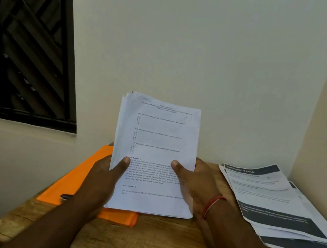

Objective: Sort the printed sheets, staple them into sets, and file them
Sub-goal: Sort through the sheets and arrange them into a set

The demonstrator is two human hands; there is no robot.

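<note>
A thick stack of printed sheets [157, 138] stands upright in front of me, tilted slightly back, its top page covered in question text with "C11" handwritten at the upper right. My left hand [106, 176] grips its left edge, thumb on the front page. My right hand [193, 183] grips the right edge the same way, a red thread around its wrist. Under the stack, an orange file folder [75, 180] lies flat on the wooden table [149, 242]. A small dark object [66, 196], possibly a stapler, lies on the folder, partly hidden by my left forearm.
A second pile of printed sheets [274, 203] with dark grey bands and the heading "DRESSING TABLE" lies on the right of the table, against the corner wall. A dark window with a slatted grille [25, 36] is at the left. White walls close off the back and right.
</note>
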